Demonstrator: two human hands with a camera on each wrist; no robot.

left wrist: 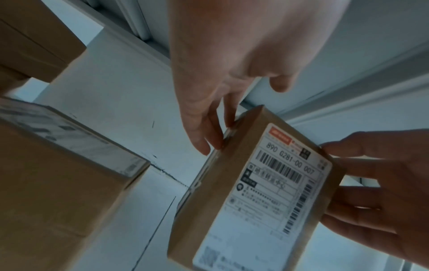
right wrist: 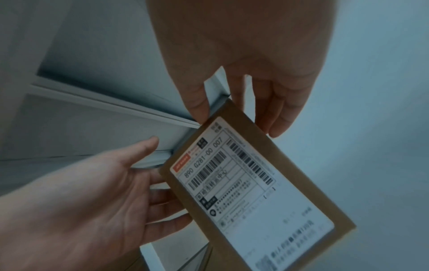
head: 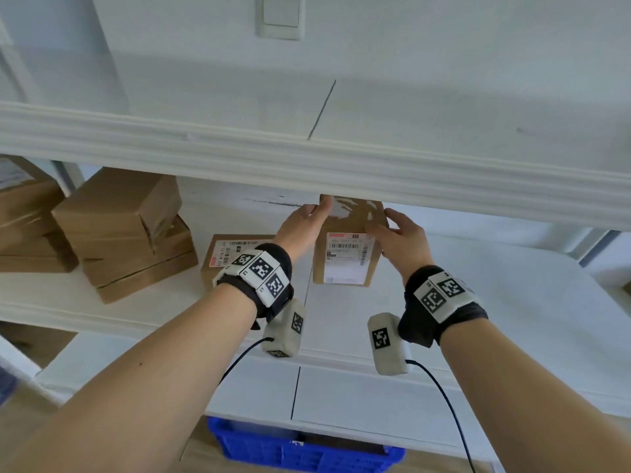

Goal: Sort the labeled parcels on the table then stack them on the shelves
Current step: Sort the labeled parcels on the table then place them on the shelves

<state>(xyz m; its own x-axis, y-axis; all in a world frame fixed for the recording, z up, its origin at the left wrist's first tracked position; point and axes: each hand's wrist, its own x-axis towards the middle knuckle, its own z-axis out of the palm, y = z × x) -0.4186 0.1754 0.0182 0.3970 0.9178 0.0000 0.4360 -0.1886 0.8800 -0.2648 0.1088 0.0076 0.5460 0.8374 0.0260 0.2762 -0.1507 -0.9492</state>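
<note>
A brown labeled parcel (head: 345,257) stands upright on the white middle shelf (head: 478,295), its white barcode label (left wrist: 274,183) facing me. My left hand (head: 304,223) lies flat against its left side with straight fingers (left wrist: 206,135) and the thumb off the box. My right hand (head: 399,237) grips the upper right corner, with the thumb (right wrist: 197,108) on the front edge and the fingers (right wrist: 276,121) round the right side. The parcel's top sits just under the moulded lip of the upper shelf (head: 341,165). Whether its base touches the shelf is unclear.
A second labeled parcel (head: 232,254) lies flat just left of the held one. Further left is a stack of plain brown boxes (head: 126,233), with another stack (head: 24,220) at the far left edge. A blue crate (head: 300,452) sits below the shelf. Bare shelf surface stretches to the right.
</note>
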